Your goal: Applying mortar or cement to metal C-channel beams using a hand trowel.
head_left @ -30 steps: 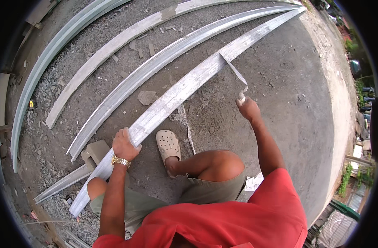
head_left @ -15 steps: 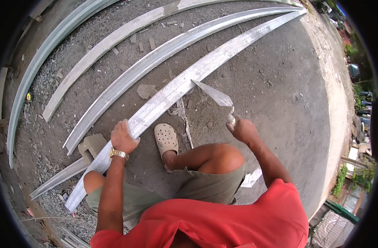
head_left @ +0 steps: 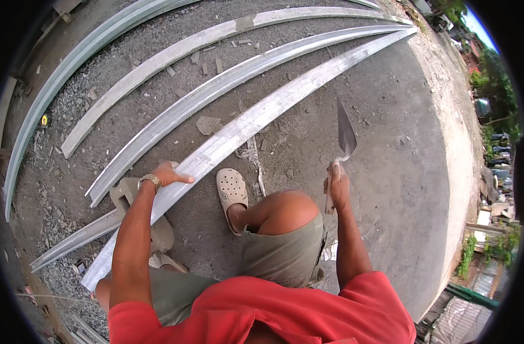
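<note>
My left hand grips a long pale metal beam, its thumb lying across the top face and its other fingers partly hidden. The beam runs slantwise from beside my left leg to the far right. In my right hand is a pointed trowel, closed around the handle. Its grey blade points away from me, raised to the right of the beam and apart from it. Under the beam's near part stands a beige block-like support, partly covered by the beam and my left arm.
Further left lie a channel-shaped metal beam, a dusty beam and a greenish one. A yellow tape measure rests on gravel. Stone chips and a flat broken piece dot the ground. My clog is beside the beam.
The trowel has come off the beam, swinging right, and its blade now points away from me. My left hand has shifted slightly, its thumb now spread over the beam.
</note>
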`<state>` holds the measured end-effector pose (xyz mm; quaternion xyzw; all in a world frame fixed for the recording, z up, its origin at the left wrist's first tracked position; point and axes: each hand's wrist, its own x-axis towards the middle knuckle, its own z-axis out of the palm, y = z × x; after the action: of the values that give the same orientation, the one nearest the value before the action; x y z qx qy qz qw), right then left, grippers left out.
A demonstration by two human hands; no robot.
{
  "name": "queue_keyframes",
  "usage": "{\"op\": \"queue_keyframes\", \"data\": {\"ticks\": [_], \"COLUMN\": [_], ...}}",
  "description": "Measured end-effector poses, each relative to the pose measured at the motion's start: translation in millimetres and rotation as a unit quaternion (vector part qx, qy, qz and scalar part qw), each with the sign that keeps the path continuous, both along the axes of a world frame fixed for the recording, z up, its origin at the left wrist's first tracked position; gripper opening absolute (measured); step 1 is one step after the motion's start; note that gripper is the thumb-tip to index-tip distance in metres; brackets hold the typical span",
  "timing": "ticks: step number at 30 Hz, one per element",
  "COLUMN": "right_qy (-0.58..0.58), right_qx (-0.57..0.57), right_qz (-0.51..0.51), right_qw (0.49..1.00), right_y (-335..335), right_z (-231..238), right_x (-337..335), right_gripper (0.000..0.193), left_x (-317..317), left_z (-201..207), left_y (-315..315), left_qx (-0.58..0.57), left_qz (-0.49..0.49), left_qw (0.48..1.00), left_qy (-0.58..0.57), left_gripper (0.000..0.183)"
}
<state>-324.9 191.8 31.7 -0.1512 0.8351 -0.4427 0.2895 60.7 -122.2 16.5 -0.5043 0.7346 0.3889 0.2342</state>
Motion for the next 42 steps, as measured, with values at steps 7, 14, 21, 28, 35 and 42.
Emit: {"op": "queue_keyframes", "data": {"ticks": [7, 14, 21, 28, 35, 42], "right_qy": [0.071, 0.268, 0.334, 0.271, 0.317, 0.311], "right_qx": [0.015, 0.133, 0.181, 0.108, 0.194, 0.21], "right_qz": [0.033, 0.377, 0.276, 0.498, 0.361, 0.421], "right_qw": [0.997, 0.876, 0.883, 0.817, 0.855, 0.826], "right_y": [0.5, -37.8, -61.0, -42.7, -76.4, -62.4], "right_z": [-2.0, 5.2, -18.9, 6.3, 2.5, 36.0], "right_x": [62.2, 85.0, 12.2, 89.4, 8.1, 77.4], "right_gripper": [0.035, 0.04, 0.048, 0.046, 0.05, 0.049], "left_x": [1.5, 27.0, 144.6, 175.7, 171.7, 168.3], "left_z": [35.9, 20.2, 21.7, 27.1, 17.9, 25.9], "left_y": [49.9, 71.7, 97.5, 93.5, 91.2, 89.8], "left_qx": [-0.164, -0.276, -0.329, -0.281, -0.296, -0.281], "left_qz": [-0.052, -0.032, 0.026, 0.048, 0.062, 0.073], "left_qw": [0.985, 0.96, 0.942, 0.954, 0.95, 0.955], "left_qy": [0.008, 0.04, -0.065, -0.089, -0.077, -0.068], "left_gripper": [0.053, 0.053, 0.073, 0.057, 0.054, 0.052]}}
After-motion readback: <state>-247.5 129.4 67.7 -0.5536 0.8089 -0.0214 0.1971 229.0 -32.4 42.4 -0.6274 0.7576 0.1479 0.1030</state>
